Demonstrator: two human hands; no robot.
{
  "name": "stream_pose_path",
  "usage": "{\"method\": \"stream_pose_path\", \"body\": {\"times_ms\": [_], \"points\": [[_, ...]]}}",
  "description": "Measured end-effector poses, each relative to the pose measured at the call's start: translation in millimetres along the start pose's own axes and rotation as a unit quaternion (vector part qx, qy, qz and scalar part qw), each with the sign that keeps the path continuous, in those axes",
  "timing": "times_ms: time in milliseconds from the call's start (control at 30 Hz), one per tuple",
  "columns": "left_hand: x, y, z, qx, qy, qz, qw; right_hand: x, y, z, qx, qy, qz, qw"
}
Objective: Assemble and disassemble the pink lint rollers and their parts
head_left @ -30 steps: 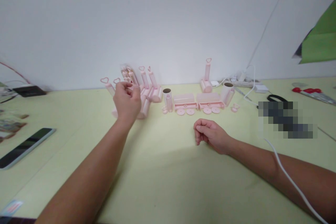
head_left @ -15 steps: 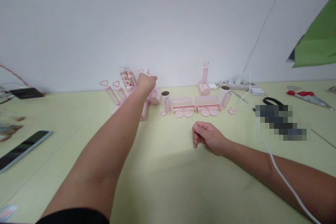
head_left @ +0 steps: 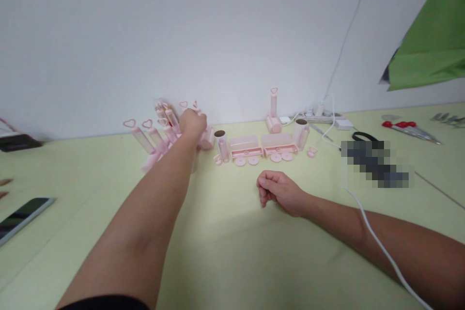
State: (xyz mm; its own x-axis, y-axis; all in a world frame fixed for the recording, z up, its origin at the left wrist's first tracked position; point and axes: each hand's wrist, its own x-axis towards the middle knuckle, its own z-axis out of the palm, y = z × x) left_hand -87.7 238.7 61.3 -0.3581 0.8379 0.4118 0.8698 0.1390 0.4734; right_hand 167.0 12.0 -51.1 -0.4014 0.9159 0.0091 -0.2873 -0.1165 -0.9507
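Note:
My left hand (head_left: 192, 121) is stretched far forward into a cluster of pink lint rollers (head_left: 156, 135) with heart-shaped handle tips near the wall. Its fingers curl around one of the rollers at the right of the cluster. My right hand (head_left: 278, 190) rests on the pale green table (head_left: 232, 242) as a loose fist with nothing visible in it. Beyond it lie two pink flat holders (head_left: 259, 145), small pink discs (head_left: 247, 160), a roll with a brown core (head_left: 221, 144) and another roll (head_left: 301, 131). One lint roller (head_left: 273, 112) stands upright at the back.
A phone (head_left: 22, 215) lies at the left edge. A white cable (head_left: 381, 252) runs over my right forearm. A power strip (head_left: 323, 115), red-handled scissors (head_left: 409, 129), a blurred dark item (head_left: 376, 163) and green cloth (head_left: 425, 53) are at the right.
My left hand reached forward from above the near side of the roller cluster to its far right side and closed there. The view shifted slightly right. My right hand stayed still.

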Motion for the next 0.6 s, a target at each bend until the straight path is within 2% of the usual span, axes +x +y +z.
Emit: {"method": "stream_pose_path", "body": {"times_ms": [233,400,500,567,600], "points": [[-1,-3,0.5,0.0,-0.007,-0.002,1.0,1,0,0,-0.006,-0.003,0.0,1.0],[-9,1,-11.6,-0.019,-0.004,-0.006,1.0,1,0,-1,-0.008,-0.004,-0.002,1.0],[-21,17,-26.6,-0.043,0.044,0.008,0.998,1,0,0,-0.014,-0.006,-0.003,1.0],[-34,38,-36.4,-0.082,0.098,0.061,0.99,2,1,0,-0.019,-0.008,-0.001,1.0],[-42,51,-40.0,-0.094,0.104,0.094,0.986,2,1,0,-0.022,-0.009,0.0,1.0]]}}
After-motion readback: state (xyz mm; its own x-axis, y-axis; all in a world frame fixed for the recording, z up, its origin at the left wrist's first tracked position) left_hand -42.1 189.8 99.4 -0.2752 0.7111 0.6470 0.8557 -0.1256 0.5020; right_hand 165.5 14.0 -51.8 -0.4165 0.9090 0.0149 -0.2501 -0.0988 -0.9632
